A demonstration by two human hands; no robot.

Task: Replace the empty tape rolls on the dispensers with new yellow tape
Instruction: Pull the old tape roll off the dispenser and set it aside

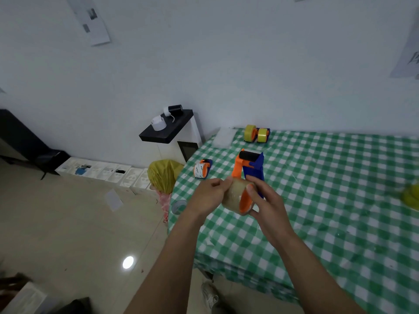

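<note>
You're gripping the roll (233,197) two-handed, left hand (209,194) at nine o'clock, right hand (266,201) at three — any uneven push is risking jamming it crooked on the dispenser (255,171).

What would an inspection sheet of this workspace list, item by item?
Surface: table under a green-and-white checked cloth.
Job's things: blue-and-orange dispenser held above the cloth, a yellowish tape roll on its orange hub; small dispenser with a white roll, lying on the cloth; pair of yellow-roll dispensers at the far edge.
Clutter: yellow bag beside the table; yellow object cut off at the right.
Hands: left hand and right hand both grip the tape roll.
Cables: thin white cord on the black shelf.
Surroundings: white wall with papers; white trays on the floor.
</note>
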